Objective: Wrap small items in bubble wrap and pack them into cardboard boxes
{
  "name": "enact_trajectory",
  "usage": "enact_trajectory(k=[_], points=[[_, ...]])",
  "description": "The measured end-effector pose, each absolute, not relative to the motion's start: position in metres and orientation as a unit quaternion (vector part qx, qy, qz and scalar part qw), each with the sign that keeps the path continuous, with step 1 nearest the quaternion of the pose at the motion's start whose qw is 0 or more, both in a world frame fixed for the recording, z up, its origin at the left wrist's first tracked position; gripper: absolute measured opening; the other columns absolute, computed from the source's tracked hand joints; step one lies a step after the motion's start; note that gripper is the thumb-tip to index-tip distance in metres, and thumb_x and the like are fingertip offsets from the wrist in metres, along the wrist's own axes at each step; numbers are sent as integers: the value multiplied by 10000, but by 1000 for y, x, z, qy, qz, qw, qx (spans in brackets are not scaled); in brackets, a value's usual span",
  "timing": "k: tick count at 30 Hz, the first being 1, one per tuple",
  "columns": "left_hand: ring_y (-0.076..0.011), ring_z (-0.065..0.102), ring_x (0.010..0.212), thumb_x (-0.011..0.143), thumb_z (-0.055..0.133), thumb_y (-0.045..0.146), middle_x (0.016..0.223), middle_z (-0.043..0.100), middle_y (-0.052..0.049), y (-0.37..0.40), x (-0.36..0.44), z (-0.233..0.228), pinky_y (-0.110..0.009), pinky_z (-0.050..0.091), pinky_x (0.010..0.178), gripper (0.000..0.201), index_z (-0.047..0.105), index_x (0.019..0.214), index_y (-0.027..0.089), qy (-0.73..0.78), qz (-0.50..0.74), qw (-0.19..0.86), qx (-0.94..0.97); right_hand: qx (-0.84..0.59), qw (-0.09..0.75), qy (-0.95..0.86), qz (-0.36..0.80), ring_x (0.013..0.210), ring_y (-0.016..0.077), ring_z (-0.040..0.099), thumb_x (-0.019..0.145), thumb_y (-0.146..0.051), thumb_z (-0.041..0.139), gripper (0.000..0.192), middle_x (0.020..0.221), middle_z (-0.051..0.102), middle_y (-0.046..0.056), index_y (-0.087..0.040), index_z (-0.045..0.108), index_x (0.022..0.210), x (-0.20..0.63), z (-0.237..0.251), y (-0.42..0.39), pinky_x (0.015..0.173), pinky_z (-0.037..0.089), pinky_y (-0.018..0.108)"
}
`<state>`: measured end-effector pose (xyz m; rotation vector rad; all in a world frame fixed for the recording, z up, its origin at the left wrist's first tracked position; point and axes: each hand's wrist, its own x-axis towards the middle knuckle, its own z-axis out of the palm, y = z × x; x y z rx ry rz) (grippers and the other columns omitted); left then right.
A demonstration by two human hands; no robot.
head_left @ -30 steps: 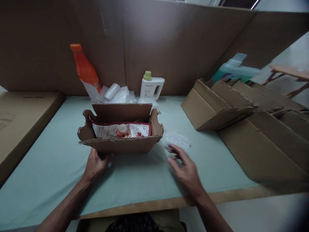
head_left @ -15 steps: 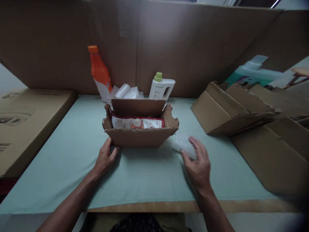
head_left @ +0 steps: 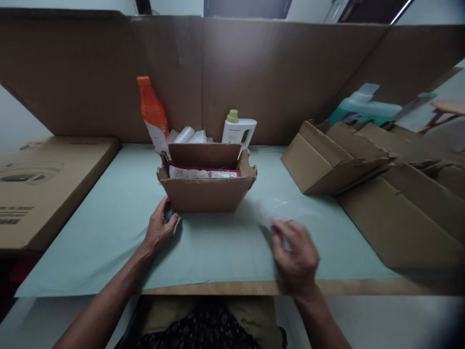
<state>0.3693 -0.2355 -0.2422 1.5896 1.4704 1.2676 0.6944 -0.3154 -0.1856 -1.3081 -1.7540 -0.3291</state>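
An open cardboard box (head_left: pixel 207 198) stands on the green cloth with its flaps up. Inside lies a flat pack (head_left: pixel 201 173) with a red edge and a white printed face, its lower part hidden by the box's front wall. My left hand (head_left: pixel 160 228) holds the box's lower left corner, thumb in front and fingers along the side. To the right of the box, my right hand (head_left: pixel 296 252) is closed, its fingers curled and blurred by motion. A clear piece of bubble wrap (head_left: pixel 290 208), smeared too, trails from its fingertips over the cloth.
Behind the box stand an orange-and-white bottle (head_left: pixel 154 114), rolled bubble wrap (head_left: pixel 187 134) and a white bottle (head_left: pixel 232 131) with a green cap. Several cardboard boxes (head_left: pixel 319 157) and a teal jug (head_left: pixel 363 109) are at right. A large flat carton (head_left: pixel 43 184) lies at left, and a cardboard wall (head_left: pixel 261 72) closes the back.
The view has tilted and shifted a little. My right hand's fingers have curled in, and the bubble wrap is now more blurred and spread. My left hand stays at the box's corner.
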Motion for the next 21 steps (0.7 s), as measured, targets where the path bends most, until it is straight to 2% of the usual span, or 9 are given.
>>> enact_trajectory(k=[2, 4, 6, 8, 11, 14, 17, 21], points=[[-284, 616, 1239, 793, 636, 323, 1348, 624, -170, -237, 368, -241, -480, 466, 1099, 670, 470, 1424, 169, 564, 499, 327, 571, -465, 348, -809, -91, 965, 241, 627, 892, -70, 539, 345, 1023, 711, 83, -236, 684, 1156, 666, -194, -333, 831, 494, 398], [-297, 610, 1245, 789, 669, 365, 1346, 623, -176, -241, 366, -237, -501, 466, 1099, 683, 479, 1417, 174, 576, 522, 335, 532, -396, 261, -880, -25, 1080, 263, 600, 867, -94, 566, 281, 1144, 711, 95, -212, 686, 1092, 636, -207, -347, 896, 467, 431], [-305, 595, 1268, 812, 680, 424, 1362, 611, -181, -249, 364, -231, -509, 460, 1107, 685, 481, 1417, 173, 575, 548, 340, 504, -346, 211, -914, 37, 1175, 264, 565, 849, -131, 617, 251, 1274, 683, 83, -210, 675, 1081, 615, -217, -358, 966, 434, 444], [-302, 590, 1282, 870, 633, 487, 1384, 601, -176, -262, 362, -225, -511, 451, 1117, 665, 468, 1436, 180, 556, 561, 352, 502, -333, 213, -915, 75, 1177, 242, 566, 860, -139, 628, 268, 1305, 673, 71, -207, 657, 1117, 606, -220, -363, 980, 422, 426], [-308, 604, 1260, 933, 536, 541, 1376, 612, -173, -283, 359, -223, -531, 462, 1094, 650, 444, 1469, 185, 556, 523, 361, 536, -356, 291, -885, 69, 1115, 220, 600, 917, -115, 569, 236, 1223, 706, 80, -188, 645, 1127, 620, -214, -361, 954, 433, 399], [-328, 609, 1227, 882, 617, 510, 1340, 634, -161, -296, 359, -231, -546, 472, 1061, 626, 517, 1410, 188, 594, 427, 294, 615, -409, 333, -849, 12, 1091, 231, 617, 948, -110, 541, 218, 1178, 719, 95, -181, 647, 1126, 649, -208, -348, 925, 447, 397], [-337, 581, 1227, 848, 654, 405, 1326, 636, -141, -301, 366, -241, -549, 456, 1057, 498, 607, 1300, 202, 597, 324, 183, 711, -445, 319, -836, -32, 1106, 256, 615, 965, -163, 556, 208, 1187, 714, 106, -185, 657, 1145, 665, -208, -334, 913, 456, 407], [-327, 545, 1219, 890, 606, 321, 1318, 618, -137, -306, 381, -246, -519, 445, 1034, 443, 597, 1314, 193, 602, 252, 92, 752, -469, 264, -843, -27, 1105, 300, 618, 961, -304, 596, 267, 1229, 698, 138, -166, 670, 1177, 656, -221, -327, 912, 469, 446]])
